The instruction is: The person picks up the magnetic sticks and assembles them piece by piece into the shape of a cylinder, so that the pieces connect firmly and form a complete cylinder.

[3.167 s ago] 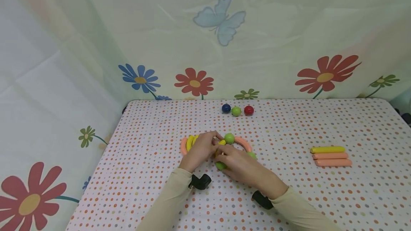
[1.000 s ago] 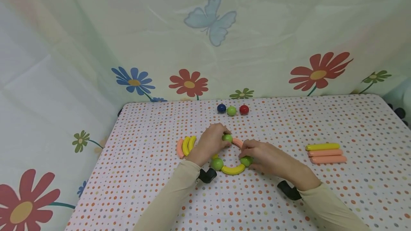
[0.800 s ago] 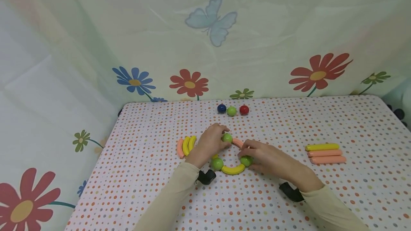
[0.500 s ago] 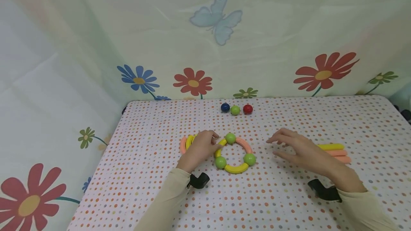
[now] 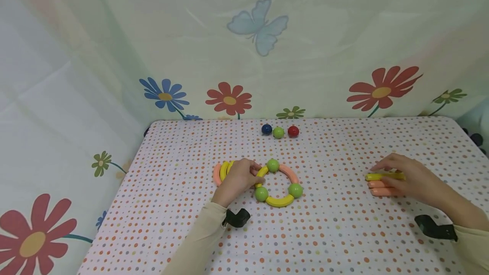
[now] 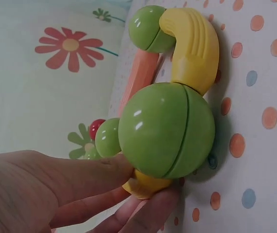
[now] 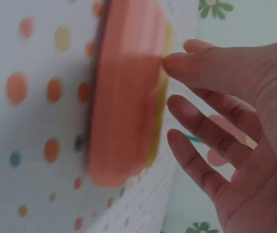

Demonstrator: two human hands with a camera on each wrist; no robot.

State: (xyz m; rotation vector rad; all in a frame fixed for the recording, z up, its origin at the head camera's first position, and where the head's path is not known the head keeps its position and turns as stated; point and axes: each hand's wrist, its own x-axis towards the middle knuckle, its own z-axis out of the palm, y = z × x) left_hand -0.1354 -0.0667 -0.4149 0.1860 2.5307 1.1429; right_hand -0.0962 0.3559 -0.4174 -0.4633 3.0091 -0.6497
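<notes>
A ring of green balls joined by curved rods [image 5: 280, 201], two yellow and one pink, lies mid-table. My left hand [image 5: 237, 179] pinches the ring's left yellow curved rod [image 6: 147, 184] between thumb and fingers, just beside a green ball [image 6: 165, 131]. Over on the right, my right hand [image 5: 410, 177] hovers around a straight yellow rod [image 5: 376, 177], thumb on its near side and fingertips above its far side. Two straight pink rods [image 5: 382, 192] lie against it. The right wrist view shows the fingers spread, with the thumb tip at the edge of the rods.
Curved rods [image 5: 217, 175], pink and yellow, lie left of the ring, partly hidden by my left hand. At the table's back sit a dark blue ball [image 5: 266, 129], a green ball [image 5: 278, 133] and a red ball [image 5: 293, 131]. A flowered curtain [image 5: 324, 54] hangs behind.
My right hand has left the ring and moved right to the straight rods. My left hand has shifted from the top green ball to the ring's left yellow curved rod.
</notes>
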